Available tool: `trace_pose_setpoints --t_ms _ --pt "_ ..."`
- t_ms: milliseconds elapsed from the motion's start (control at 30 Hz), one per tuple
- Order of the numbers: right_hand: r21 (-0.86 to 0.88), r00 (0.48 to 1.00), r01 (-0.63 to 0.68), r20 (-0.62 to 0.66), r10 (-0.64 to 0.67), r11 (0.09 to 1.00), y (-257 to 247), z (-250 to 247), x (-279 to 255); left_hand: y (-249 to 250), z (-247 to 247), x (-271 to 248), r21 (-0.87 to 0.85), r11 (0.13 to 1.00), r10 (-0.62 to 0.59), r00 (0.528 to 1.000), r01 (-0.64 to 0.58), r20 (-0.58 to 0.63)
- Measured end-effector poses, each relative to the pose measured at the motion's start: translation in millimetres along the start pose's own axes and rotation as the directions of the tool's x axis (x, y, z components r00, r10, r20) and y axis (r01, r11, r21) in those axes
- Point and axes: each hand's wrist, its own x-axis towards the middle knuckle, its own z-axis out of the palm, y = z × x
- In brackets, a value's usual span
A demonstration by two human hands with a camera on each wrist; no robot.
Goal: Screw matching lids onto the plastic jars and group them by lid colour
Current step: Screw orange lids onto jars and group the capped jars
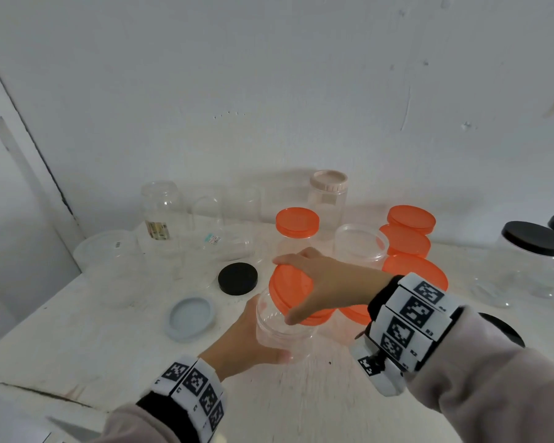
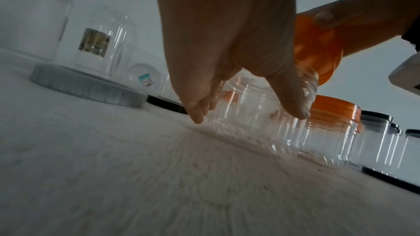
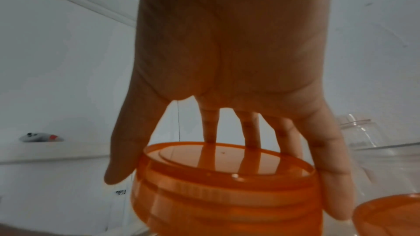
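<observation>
A clear plastic jar (image 1: 279, 330) stands on the white table near the front middle. My left hand (image 1: 247, 340) wraps its side, thumb and fingers curled round the jar (image 2: 247, 114). My right hand (image 1: 320, 282) grips an orange lid (image 1: 293, 294) from above, tilted over the jar's open mouth. In the right wrist view the fingers spread round the orange lid (image 3: 225, 182). In the left wrist view the lid (image 2: 318, 47) hangs slanted above the jar's threaded neck.
Several orange-lidded jars (image 1: 410, 233) cluster at the right, one more (image 1: 297, 228) behind. A loose black lid (image 1: 238, 278) and grey lid (image 1: 191, 318) lie left. Open clear jars (image 1: 163, 215) stand back left, black-lidded jars (image 1: 531, 251) far right.
</observation>
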Motion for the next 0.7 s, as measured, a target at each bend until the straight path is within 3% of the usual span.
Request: trace_pose_setpoints --t_ms 200,500,700 --pt "-0.227 0.99 -0.01 0.133 0.041 0.974 -8.2 4.8 14.5 -3.9 0.9 0.9 -0.003 1.0 -0.02 0.999 0.02 -0.025" --pt "-0.245 0.986 -0.009 0.16 0.049 0.969 -10.4 9.6 26.6 -7.4 2.9 2.6 0.07 0.994 -0.079 0.996 0.082 -0.033" --pt "-0.261 0.983 0.0 0.179 0.049 0.965 -10.7 10.9 30.4 -4.5 4.9 2.4 0.127 0.975 -0.178 0.982 0.184 -0.056"
